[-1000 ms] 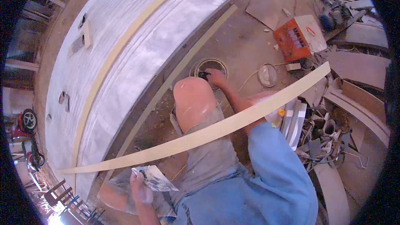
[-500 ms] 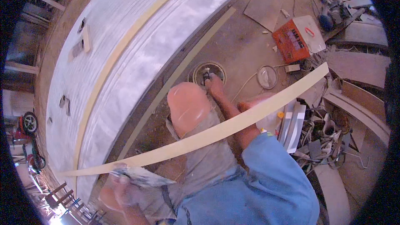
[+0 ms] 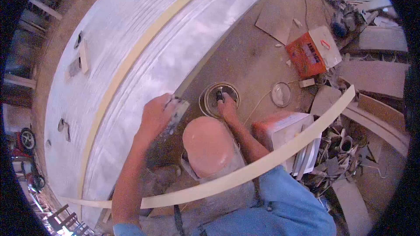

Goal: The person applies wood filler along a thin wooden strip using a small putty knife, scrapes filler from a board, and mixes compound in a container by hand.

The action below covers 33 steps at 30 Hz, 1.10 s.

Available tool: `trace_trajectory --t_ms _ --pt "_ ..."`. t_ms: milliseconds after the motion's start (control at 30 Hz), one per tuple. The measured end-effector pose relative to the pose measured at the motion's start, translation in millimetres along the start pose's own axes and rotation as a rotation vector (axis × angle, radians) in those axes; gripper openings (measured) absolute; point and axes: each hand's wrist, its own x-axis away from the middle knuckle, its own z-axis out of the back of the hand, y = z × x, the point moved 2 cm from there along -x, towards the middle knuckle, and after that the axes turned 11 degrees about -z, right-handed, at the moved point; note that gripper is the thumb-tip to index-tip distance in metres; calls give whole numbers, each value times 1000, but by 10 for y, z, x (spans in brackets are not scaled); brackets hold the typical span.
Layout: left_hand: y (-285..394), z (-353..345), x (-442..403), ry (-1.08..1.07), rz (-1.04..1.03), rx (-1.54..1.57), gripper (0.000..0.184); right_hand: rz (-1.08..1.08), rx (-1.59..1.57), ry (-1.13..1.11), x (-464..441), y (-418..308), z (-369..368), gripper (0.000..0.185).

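Note:
My left hand [image 3: 155, 111] is closed on the edge of a thin flat plate [image 3: 178, 112] smeared with whitish material. It is beside the edge of the long pale panel [image 3: 144, 78]. My right hand [image 3: 227, 105] reaches into a round tin [image 3: 211, 96] on the floor, fingers wrapped round the dark handle of a tool [image 3: 220, 94] whose lower end I cannot make out. A long curved cream strip [image 3: 245, 172] stretches across my lap, over my knee [image 3: 210, 144] and under my left forearm. Another cream strip [image 3: 124, 63] runs along the panel.
A red and white carton [image 3: 306, 54] stands on the floor, with a round lid [image 3: 281, 94] near it. Another carton [image 3: 284, 133] is by my right arm. Scrap offcuts [image 3: 337, 153] pile up at the right. A small wooden piece [image 3: 83, 57] rests on the panel.
My left hand with the plate has moved from low beside my lap up and right, close to the panel edge. My right hand stays in the tin. The cream strip has shifted lower.

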Motion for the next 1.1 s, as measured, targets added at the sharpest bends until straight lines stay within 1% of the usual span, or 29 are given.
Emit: trace_trajectory --t_ms 33,100,167,233,267,333,367,433,500,533,600,667,733,800,867,900,933,967,1000,1033,1067,1100 --pt "61 -62 -78 3 7 19 34 13 -10 -2 -19 39 -22 38" --pt "233 -223 -205 -48 -201 152 32 23 -6 -8 -48 99 -54 39" --pt "254 -522 -304 -81 -214 160 34 42 0 52 -63 131 -101 39" --pt "94 -904 -425 -109 -230 162 37 30 2 29 -53 41 -41 40" --pt "-61 -1204 -488 -208 -183 166 37 18 -4 6 -55 6 -16 40" --pt "-340 -1668 -553 -310 -133 183 38 18 -12 4 -88 26 -37 40" --pt "-373 -1725 -567 -221 -144 237 37 14 -30 7 -91 49 -33 40" --pt "-446 -1853 -547 -141 -143 300 36 38 -40 -7 -94 87 -39 39" --pt "-251 -1594 -582 -351 0 289 34 73 -60 -30 -85 93 -68 38" --pt "-317 -1653 -582 -351 5 293 34 84 -59 -45 -96 89 -79 37" --pt "-545 -1879 -576 -247 -59 497 32 89 -56 -60 -57 43 -72 37" --pt "-699 -2054 -512 -274 -66 455 34 89 99 -53 -10 -13 -97 37" --pt "-795 -2200 -457 -303 -68 412 36 96 117 -80 -41 -5 -120 38" --pt "-802 -2233 -382 -210 5 606 34 96 137 -121 -12 67 -172 40" --pt "-771 -2164 -378 -240 -2 574 33 219 171 -106 22 26 -161 43" --pt "-740 -2099 -388 -264 -19 536 31 219 171 -109 41 -18 -124 43" --pt "-787 -2158 -374 -264 -17 536 31 225 297 -185 66 -53 -91 40" --pt "-808 -2178 -377 -220 -59 500 39 232 423 -259 79 -93 -58 36" --pt "-826 -2198 -377 -177 -102 464 48 232 423 -259 57 -109 3 36" --pt "-865 -2218 -362 -178 -102 464 48 208 583 -325 22 -113 60 36" --pt "-684 -1935 -386 -218 -94 538 53 190 664 -360 15 -109 80 37" --pt "-613 -1851 -386 -240 -89 577 55 175 745 -397 8 -99 98 37"
